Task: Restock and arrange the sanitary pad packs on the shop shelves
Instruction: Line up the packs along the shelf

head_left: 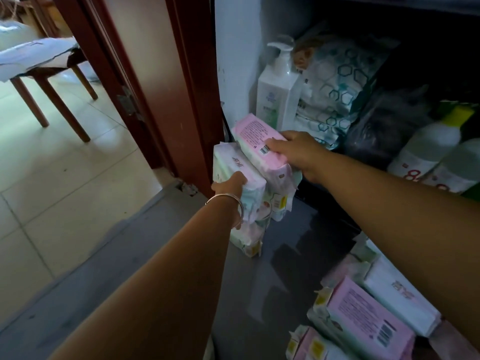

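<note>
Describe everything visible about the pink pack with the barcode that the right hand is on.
The pink pack is a soft, plastic-wrapped rectangular packet, its pink face printed with small text and a barcode near the right hand. It lies tilted, topmost on a stack of similar packs beside the white pump bottle. The right hand's fingers lie over its near end; whether the thumb grips underneath is hidden. The left hand holds a neighbouring pack, which appears to touch it.

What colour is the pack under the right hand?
Pink, with a barcode, on the pack under the right hand; head view.
</note>
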